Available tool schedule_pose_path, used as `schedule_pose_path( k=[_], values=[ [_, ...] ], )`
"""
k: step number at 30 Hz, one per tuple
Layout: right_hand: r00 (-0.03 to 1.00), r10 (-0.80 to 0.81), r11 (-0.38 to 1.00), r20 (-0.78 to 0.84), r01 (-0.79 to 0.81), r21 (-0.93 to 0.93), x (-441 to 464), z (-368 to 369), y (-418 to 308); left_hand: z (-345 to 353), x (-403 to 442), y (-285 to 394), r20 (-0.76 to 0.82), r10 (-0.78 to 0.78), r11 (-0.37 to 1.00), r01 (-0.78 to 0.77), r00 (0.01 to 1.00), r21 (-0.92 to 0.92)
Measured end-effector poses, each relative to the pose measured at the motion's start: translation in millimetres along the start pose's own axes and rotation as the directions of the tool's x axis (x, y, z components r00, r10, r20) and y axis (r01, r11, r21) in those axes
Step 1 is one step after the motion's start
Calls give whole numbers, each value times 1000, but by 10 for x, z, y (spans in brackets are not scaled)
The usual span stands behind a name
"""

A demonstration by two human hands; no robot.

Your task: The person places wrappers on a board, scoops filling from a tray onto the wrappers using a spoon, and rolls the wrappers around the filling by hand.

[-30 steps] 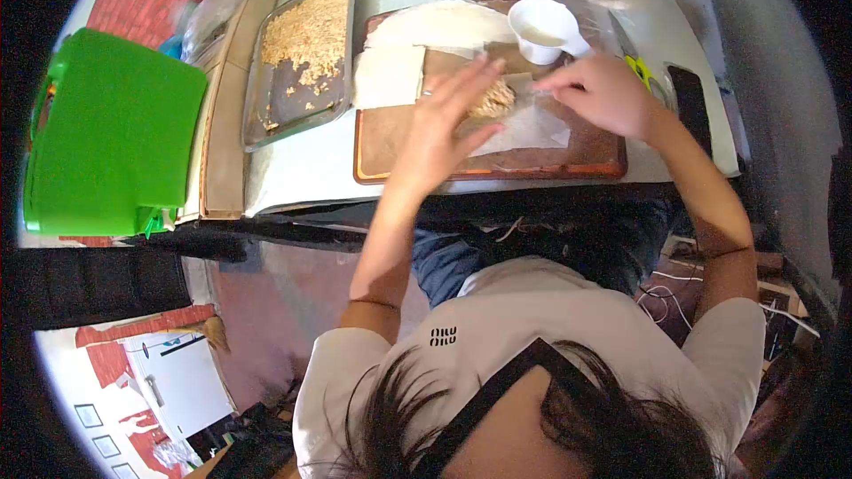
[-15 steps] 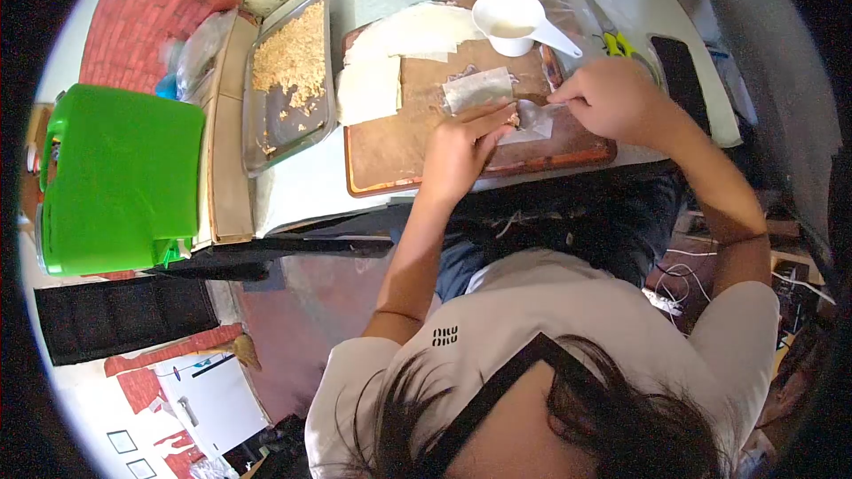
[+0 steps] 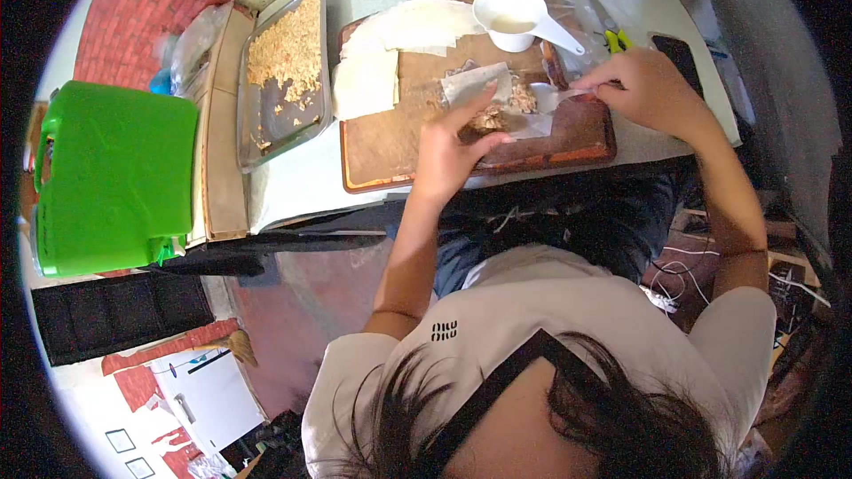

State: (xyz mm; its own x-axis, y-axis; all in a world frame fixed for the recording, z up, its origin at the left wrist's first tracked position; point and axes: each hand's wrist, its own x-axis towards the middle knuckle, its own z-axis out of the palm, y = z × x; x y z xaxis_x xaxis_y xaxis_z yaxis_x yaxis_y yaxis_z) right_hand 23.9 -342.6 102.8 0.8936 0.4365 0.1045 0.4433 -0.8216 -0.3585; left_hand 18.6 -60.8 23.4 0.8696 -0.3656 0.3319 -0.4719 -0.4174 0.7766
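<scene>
Where a pale table spans the upper view, a brown board lies at its near side, rectangular tray of crumbs to the left. Pale sheets overlap on the board's far left. Left hand unclenched, fingers and thumb spread, grasping nothing visible. Right hand pinches a spoon by its handle. White cup at the board's far right. Thin wrapper mid-board. On it, a crumbly mix, partly within the left hand's curve; contact unclear.
</scene>
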Motion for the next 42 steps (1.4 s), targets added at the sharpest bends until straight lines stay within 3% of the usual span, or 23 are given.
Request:
schedule_pose_path(
  k=[3, 12, 16, 21, 25, 28, 30, 32, 33, 36, 38, 41, 42],
  values=[
    [999, -11, 998, -33, 9, -55, 37, -66, -52, -45, -57, -65, -93, -48, 997, 42, 994, -67],
    [998, 16, 998, -66, -20, -54, 78, -170, -189, -65, -17, 51, -88, 92, 994, -87, 992, 62],
    [998, 61, 994, -8, -61, -94, 52, -243, -259, 58, 35, -5, -54, 48, 996, -44, 997, 74],
    [996, 60, 993, -59, -66, -99, 3, -246, -278, 154, 59, 52, -73, -66, 988, 76, 995, 137],
    [998, 63, 993, -30, -66, -94, 149, -376, -332, 97, 15, 111, -111, -111, 994, 112, 988, 3],
    [963, -161, 983, -215, 177, 57, 398, -194, -291, 8, -73, 30, -169, -53, 999, 52, 984, -9],
    [982, -150, 967, -119, 170, 187, 734, -49, -535, -78, -140, -27, -175, -42, 998, 51, 984, 45],
    [916, -334, 906, -221, 377, 195, 1187, 353, -637, -139, -208, -23, -158, -98, 992, 109, 982, 64],
    [928, -335, 910, -161, 363, 201, 1404, 502, -790, -176, -237, -27, -154, -127, 987, 140, 980, 76],
    [943, -322, 923, 83, 293, 247, 1952, 805, -1283, -228, -274, -32, -134, 37, 977, -8, 990, 212],
    [874, -336, 910, 350, 206, 360, 2304, 984, -1473, -265, -301, -36, -116, 69, 966, -37, 991, 255],
    [862, -236, 822, 449, -69, 565, 2472, 1245, -1599, -258, -377, -80, -123, 44, 975, -16, 991, 220],
    [855, -220, 857, 469, -61, 512, 2472, 1247, -1631, -269, -401, -101, -129, 26, 981, 0, 991, 195]
  ],
)
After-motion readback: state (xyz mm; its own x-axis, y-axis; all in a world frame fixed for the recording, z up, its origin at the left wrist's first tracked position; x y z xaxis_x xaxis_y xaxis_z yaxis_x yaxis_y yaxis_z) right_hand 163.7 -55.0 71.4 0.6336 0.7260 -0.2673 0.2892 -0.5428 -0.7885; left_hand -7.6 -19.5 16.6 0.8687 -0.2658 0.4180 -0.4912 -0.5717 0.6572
